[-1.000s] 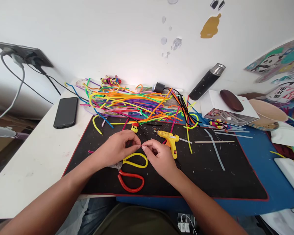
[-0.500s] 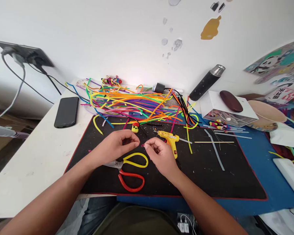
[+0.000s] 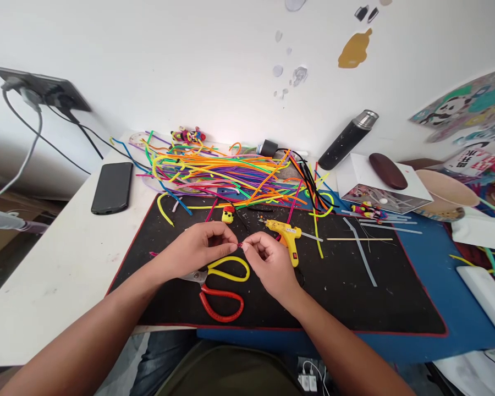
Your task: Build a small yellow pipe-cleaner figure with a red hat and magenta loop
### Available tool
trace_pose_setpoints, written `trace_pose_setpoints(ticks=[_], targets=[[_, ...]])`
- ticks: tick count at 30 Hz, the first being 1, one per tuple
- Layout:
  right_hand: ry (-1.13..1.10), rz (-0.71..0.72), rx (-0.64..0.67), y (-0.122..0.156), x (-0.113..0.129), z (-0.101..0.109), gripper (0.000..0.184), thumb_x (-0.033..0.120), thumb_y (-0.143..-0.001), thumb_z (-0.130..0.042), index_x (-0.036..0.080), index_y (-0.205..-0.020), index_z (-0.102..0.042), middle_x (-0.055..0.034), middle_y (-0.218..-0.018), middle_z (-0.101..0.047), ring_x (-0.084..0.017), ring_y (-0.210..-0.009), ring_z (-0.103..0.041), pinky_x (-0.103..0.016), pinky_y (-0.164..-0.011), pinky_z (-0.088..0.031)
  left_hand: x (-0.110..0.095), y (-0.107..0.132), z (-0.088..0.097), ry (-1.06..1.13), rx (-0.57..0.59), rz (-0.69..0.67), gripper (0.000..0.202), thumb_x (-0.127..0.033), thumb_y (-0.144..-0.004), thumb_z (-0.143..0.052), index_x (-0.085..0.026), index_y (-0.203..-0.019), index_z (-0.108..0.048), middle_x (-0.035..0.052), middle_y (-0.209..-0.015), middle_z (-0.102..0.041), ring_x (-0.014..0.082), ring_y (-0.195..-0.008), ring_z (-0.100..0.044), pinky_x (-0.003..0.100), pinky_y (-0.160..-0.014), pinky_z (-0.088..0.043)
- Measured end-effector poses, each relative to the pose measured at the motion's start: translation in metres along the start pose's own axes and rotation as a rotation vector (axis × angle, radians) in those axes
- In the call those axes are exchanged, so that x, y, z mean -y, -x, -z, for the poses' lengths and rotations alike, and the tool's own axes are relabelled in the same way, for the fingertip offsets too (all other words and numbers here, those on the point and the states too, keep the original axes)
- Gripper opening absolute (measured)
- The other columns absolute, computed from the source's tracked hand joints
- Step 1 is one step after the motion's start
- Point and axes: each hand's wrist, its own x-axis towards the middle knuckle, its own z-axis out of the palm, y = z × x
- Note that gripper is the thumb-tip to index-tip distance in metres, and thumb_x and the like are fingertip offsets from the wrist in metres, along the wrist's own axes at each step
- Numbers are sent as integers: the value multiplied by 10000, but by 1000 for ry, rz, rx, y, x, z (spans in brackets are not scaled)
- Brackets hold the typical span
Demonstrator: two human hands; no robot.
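Over the black mat (image 3: 355, 297) my left hand (image 3: 198, 250) and my right hand (image 3: 270, 261) meet fingertip to fingertip. Both pinch a tiny pink-red piece (image 3: 240, 244) between thumb and forefinger. Just below them lie scissors (image 3: 218, 286) with one yellow and one red handle. A yellow glue gun (image 3: 286, 236) rests right beside my right hand. A small yellow figure with a red top (image 3: 228, 214) stands just beyond my hands.
A big heap of coloured pipe cleaners (image 3: 226, 173) fills the back of the table. A black phone (image 3: 112, 187) lies at the left. A dark flask (image 3: 346, 140), a white box (image 3: 379, 184), grey glue sticks (image 3: 361, 250) and a blue mat (image 3: 457, 308) are to the right.
My hands parted slightly half a second ago, then closed together again on the small pink-red piece. The view shifted only a little.
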Motion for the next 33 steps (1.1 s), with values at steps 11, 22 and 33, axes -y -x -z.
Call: trace_pose_setpoints(ticks=[11,22,33], targets=[[-20,-15,14,3,-3,-1,191,363,-971,-646,207,-865,-680,31,-666,-542,-132,-585,-472,-259,-542,-360,2,-2,-3,19,-12,37,328,-511,-968,-685,-189,-919,-723,-19,-774,-616,146,-697,-491,255,-621,-380],[-43,-30,26,4,-3,0,197,371,-983,-648,212,-871,-678,51,-627,-503,-118,-542,-420,-258,-502,-309,4,-2,-1,62,-15,60,310,-488,-944,-708,-182,-896,-712,-24,-757,-594,139,-688,-465,248,-618,-367],[-75,-74,46,3,-5,0,220,424,-999,-654,220,-920,-681,68,-586,-489,-108,-464,-416,-251,-453,-311,7,-3,0,36,2,71,337,-514,-938,-704,-180,-903,-718,-13,-769,-613,145,-693,-490,250,-618,-386]])
